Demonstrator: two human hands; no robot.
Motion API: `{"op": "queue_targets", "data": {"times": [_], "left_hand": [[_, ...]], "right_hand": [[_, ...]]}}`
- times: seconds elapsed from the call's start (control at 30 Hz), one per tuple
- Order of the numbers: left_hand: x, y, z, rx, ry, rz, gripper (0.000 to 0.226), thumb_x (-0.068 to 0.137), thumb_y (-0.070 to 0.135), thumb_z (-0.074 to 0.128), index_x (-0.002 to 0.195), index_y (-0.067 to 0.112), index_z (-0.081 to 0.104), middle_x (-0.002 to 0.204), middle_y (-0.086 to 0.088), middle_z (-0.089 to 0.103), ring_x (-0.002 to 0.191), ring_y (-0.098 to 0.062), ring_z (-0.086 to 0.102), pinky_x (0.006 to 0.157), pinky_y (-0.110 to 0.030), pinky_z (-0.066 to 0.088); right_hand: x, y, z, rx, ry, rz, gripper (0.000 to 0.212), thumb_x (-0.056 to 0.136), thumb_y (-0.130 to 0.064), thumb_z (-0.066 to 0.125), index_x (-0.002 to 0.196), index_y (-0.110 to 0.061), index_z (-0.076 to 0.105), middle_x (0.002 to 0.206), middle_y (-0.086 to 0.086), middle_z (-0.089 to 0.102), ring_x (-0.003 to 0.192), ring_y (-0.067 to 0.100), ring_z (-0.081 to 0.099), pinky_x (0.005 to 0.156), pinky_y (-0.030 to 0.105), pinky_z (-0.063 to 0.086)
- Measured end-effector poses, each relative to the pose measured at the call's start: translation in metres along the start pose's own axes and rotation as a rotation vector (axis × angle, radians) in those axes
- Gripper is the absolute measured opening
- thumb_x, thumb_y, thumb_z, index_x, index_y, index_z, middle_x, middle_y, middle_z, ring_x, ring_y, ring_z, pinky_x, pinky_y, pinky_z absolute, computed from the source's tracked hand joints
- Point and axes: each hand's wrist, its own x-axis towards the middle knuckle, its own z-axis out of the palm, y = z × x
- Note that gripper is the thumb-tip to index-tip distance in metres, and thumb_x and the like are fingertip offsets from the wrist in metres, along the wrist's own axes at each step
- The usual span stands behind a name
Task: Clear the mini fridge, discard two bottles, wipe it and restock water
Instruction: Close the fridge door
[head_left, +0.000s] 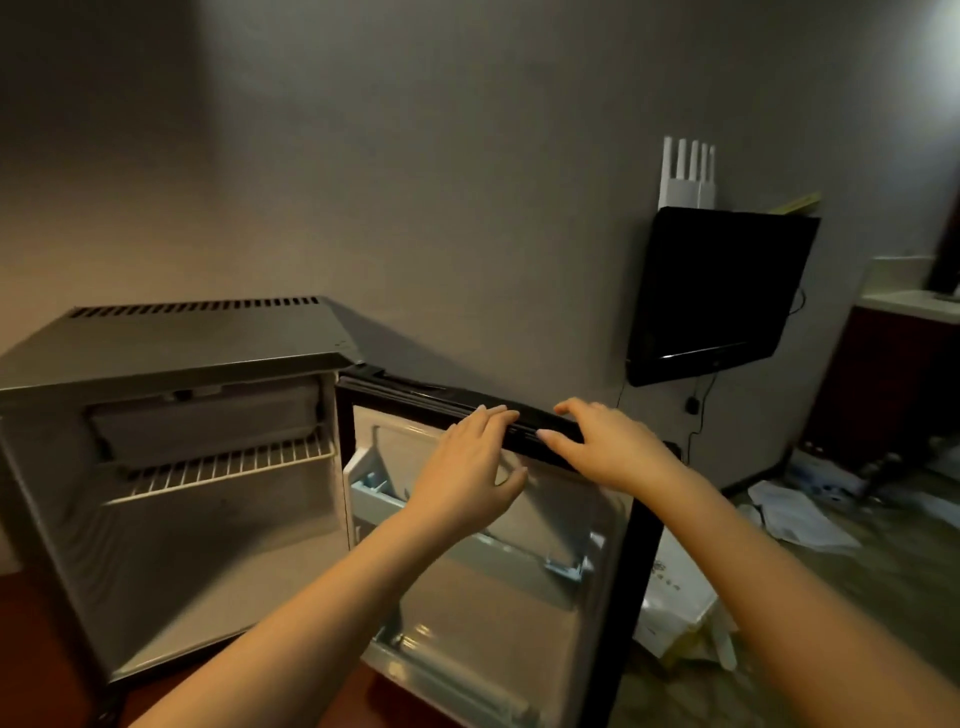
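Two bare hands rest on the top edge of an open mini fridge door, seen from a head-worn camera looking down. The left hand lies with fingers over the door's dark upper rim and thumb hanging loose on the inner side; its grip is a light drape over the edge, not a closed fist. The right hand sits just beside it on the same rim, fingers spread and curved over the far side, where the fingertips are hidden, so how tightly its grip closes cannot be told. Both forearms cross the lower frame and cover part of the door's inner shelves.

The fridge stands at left with its cabinet open: one wire shelf spans the cavity below a closed freezer flap, and no bottles show inside. The cabinet's lower left corner is cut off by the frame edge. The door's inner tray area is dim and blurred; small pale fittings there are hard to identify.

On the wall hangs one dark screen, with one white router showing five upright antennas above it. At right, a bench is clipped by the frame. Crumpled pale papers and bags litter the floor, too blurred to count.
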Motion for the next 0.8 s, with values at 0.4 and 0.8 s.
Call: {"op": "queue_targets", "data": {"times": [0.4,0.8], "left_hand": [[-0.046,-0.018,-0.051,-0.014,0.013,0.022,0.035,0.096,0.035,0.033,0.126,0.027,0.048,0.129,0.006,0.053,0.125,-0.01,0.042,0.108,-0.033,0.028],[-0.129,-0.09,-0.153,0.173,-0.12,-0.266,0.042,0.095,0.045,0.029,0.128,0.029,0.048,0.131,0.01,0.054,0.118,-0.004,0.047,0.099,-0.02,0.031]], "right_hand": [[-0.001,-0.048,-0.033,0.458,-0.42,-0.09,0.035,0.093,-0.043,0.041,0.111,-0.017,0.058,0.087,0.015,0.068,0.071,0.021,0.066,0.062,0.025,0.052],[0.042,-0.201,0.035,0.373,-0.187,-0.663,0.033,0.091,-0.038,0.047,0.1,-0.016,0.07,0.118,-0.002,0.056,0.105,0.009,0.051,0.093,0.034,0.044]]}}
